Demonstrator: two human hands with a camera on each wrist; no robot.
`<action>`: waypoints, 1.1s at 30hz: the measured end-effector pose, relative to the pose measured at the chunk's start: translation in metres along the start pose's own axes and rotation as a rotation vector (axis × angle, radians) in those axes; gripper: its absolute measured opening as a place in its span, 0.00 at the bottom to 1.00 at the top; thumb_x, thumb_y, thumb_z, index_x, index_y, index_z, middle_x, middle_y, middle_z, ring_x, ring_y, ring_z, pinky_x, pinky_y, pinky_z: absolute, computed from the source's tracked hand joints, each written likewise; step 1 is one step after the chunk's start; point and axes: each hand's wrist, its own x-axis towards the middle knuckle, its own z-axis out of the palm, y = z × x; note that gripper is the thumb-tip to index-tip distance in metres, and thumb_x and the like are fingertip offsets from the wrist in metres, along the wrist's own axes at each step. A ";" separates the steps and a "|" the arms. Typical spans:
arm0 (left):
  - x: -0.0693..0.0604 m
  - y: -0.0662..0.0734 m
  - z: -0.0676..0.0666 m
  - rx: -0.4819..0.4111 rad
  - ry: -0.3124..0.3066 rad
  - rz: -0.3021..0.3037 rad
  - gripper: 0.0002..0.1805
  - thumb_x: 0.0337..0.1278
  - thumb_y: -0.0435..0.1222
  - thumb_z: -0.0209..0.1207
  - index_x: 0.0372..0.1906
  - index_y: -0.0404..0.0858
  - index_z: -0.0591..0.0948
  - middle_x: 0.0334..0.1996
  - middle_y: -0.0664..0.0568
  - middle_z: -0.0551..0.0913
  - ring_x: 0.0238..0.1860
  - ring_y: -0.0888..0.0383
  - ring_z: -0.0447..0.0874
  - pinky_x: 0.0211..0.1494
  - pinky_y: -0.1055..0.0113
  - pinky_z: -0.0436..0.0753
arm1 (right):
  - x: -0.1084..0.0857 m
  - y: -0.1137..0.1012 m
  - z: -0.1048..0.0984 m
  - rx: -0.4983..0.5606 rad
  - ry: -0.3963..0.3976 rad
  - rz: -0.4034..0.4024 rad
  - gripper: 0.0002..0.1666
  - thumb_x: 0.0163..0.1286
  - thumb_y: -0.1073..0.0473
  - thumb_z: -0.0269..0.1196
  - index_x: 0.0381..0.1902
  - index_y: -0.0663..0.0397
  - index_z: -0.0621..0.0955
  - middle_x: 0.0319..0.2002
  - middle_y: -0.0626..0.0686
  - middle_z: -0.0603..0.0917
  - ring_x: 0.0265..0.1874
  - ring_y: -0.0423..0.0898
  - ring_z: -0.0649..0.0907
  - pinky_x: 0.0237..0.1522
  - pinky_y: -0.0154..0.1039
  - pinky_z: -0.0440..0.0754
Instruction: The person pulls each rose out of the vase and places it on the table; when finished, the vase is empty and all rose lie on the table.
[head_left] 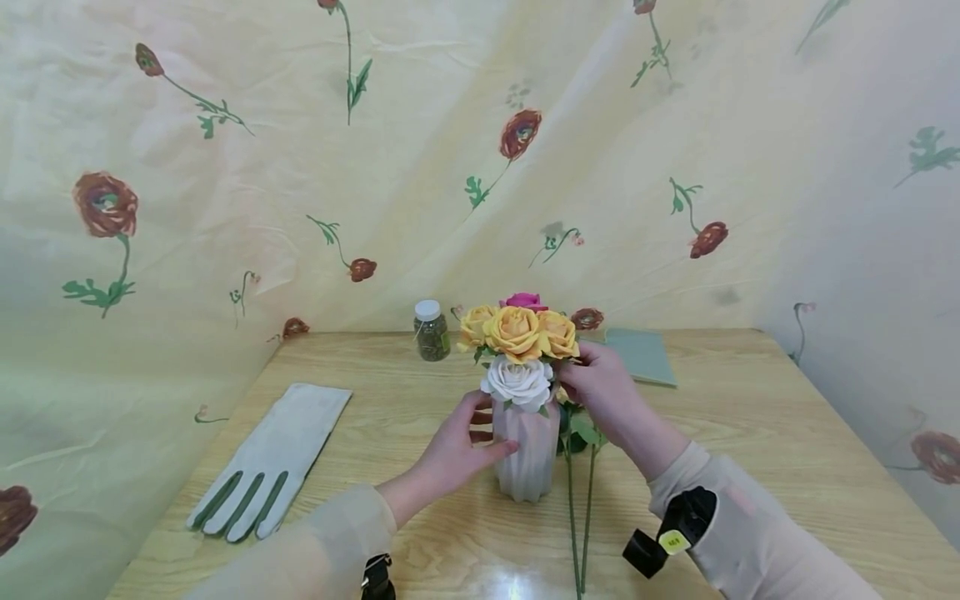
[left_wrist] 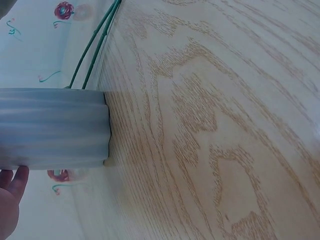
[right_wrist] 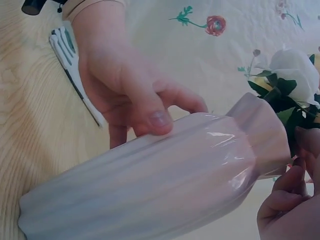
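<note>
Head view: yellow, white and magenta roses (head_left: 516,333) fill the pale, glossy, fluted vase (head_left: 527,458); left hand (head_left: 453,446) grips it, right hand (head_left: 609,390) hold unclear; two green stems (head_left: 573,517) lie outside.

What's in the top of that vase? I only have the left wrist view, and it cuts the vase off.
Observer: What look like roses: a white rose in front, with yellow roses and a magenta one above the vase.

Operator: Okay, and where's the right hand?

Observer: The right hand is up by the vase's mouth, its fingertips at the leaves; I can't tell whether it pinches a stem.

Operator: Anything lying off to the person's left?

Observer: Yes, a pale glove lies on the table, its fingers pointing toward the person.
</note>
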 end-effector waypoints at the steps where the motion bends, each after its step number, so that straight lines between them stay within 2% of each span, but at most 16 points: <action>1: 0.000 0.000 0.000 -0.001 0.000 0.000 0.33 0.52 0.38 0.66 0.61 0.39 0.65 0.53 0.44 0.71 0.52 0.46 0.73 0.53 0.54 0.77 | 0.000 -0.001 0.000 0.012 -0.001 -0.006 0.16 0.66 0.66 0.56 0.50 0.71 0.75 0.22 0.48 0.70 0.18 0.41 0.66 0.20 0.33 0.66; 4: 0.000 0.000 -0.001 -0.004 -0.002 -0.004 0.33 0.52 0.38 0.66 0.61 0.39 0.65 0.53 0.45 0.71 0.52 0.46 0.73 0.53 0.54 0.77 | 0.001 -0.003 -0.002 0.075 -0.012 -0.020 0.13 0.68 0.63 0.57 0.49 0.60 0.79 0.18 0.47 0.67 0.15 0.40 0.63 0.18 0.33 0.63; 7: 0.000 -0.001 -0.001 -0.001 -0.005 -0.013 0.33 0.52 0.39 0.66 0.61 0.39 0.64 0.53 0.45 0.71 0.52 0.47 0.74 0.53 0.54 0.77 | 0.001 -0.007 -0.004 0.130 -0.023 -0.035 0.09 0.68 0.63 0.57 0.43 0.48 0.81 0.17 0.46 0.65 0.14 0.40 0.61 0.18 0.33 0.60; 10: 0.000 -0.001 -0.001 0.005 -0.008 -0.024 0.34 0.53 0.40 0.66 0.62 0.39 0.64 0.53 0.45 0.71 0.51 0.48 0.74 0.52 0.56 0.78 | 0.001 -0.012 -0.006 0.179 -0.020 -0.053 0.10 0.69 0.64 0.56 0.39 0.41 0.81 0.19 0.46 0.66 0.15 0.40 0.61 0.19 0.32 0.59; 16: 0.001 -0.001 -0.001 0.008 -0.005 -0.045 0.34 0.52 0.41 0.67 0.62 0.40 0.65 0.53 0.45 0.71 0.49 0.49 0.77 0.51 0.60 0.79 | 0.002 -0.020 -0.008 0.265 -0.022 -0.078 0.12 0.69 0.65 0.55 0.36 0.42 0.82 0.23 0.47 0.67 0.16 0.40 0.62 0.19 0.32 0.58; 21: 0.000 -0.001 -0.001 0.012 -0.005 -0.044 0.34 0.52 0.41 0.67 0.62 0.40 0.64 0.53 0.46 0.71 0.49 0.50 0.77 0.51 0.60 0.79 | 0.002 -0.025 -0.008 0.314 0.002 -0.059 0.13 0.69 0.66 0.55 0.33 0.43 0.82 0.26 0.47 0.71 0.20 0.39 0.69 0.22 0.31 0.65; 26: 0.001 -0.001 -0.001 0.008 -0.002 -0.035 0.35 0.52 0.41 0.67 0.63 0.40 0.64 0.53 0.45 0.71 0.49 0.51 0.76 0.52 0.58 0.78 | 0.001 -0.029 -0.010 0.338 0.023 -0.046 0.09 0.69 0.63 0.58 0.33 0.44 0.83 0.28 0.47 0.78 0.24 0.39 0.77 0.26 0.29 0.73; 33: 0.000 -0.001 -0.001 0.011 -0.005 -0.040 0.35 0.52 0.40 0.67 0.63 0.40 0.64 0.54 0.43 0.71 0.49 0.48 0.77 0.51 0.60 0.79 | 0.002 -0.033 -0.010 0.370 0.090 -0.081 0.10 0.67 0.65 0.59 0.32 0.45 0.83 0.31 0.46 0.81 0.30 0.40 0.81 0.31 0.32 0.80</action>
